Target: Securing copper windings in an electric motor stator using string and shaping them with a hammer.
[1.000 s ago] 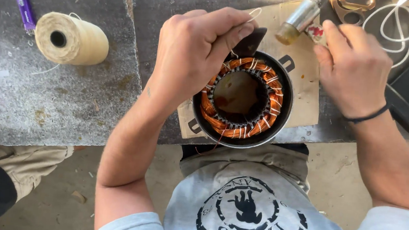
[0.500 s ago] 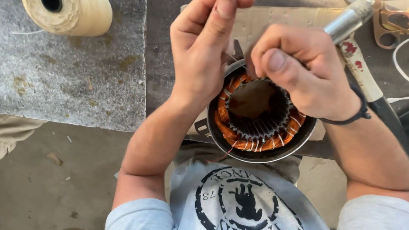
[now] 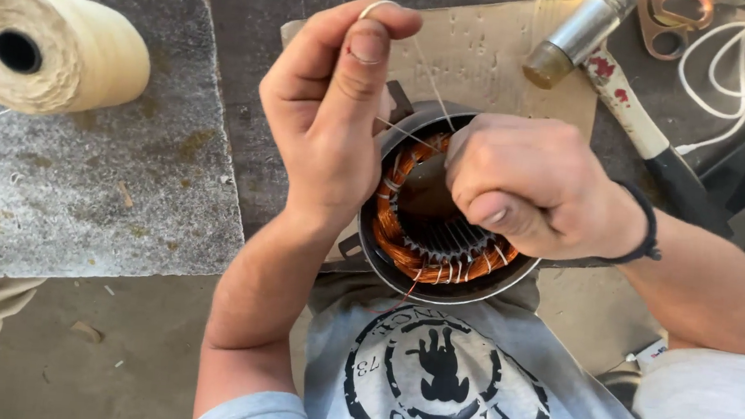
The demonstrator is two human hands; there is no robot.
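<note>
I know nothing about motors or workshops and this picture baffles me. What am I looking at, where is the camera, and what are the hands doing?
The camera sits on the person's head and looks down at their own two bare hands. Between them is a round metal motor shell lined with orange copper coils; it rests on cardboard at the edge of a grey bench. The left hand pinches a thin pale string and lifts it above the coils. The right hand is closed in a fist over the coils; what it grips is hidden. On the bench lie a big spool of pale twine, a metal tube, a tool with a white handle and a white cable.
</note>
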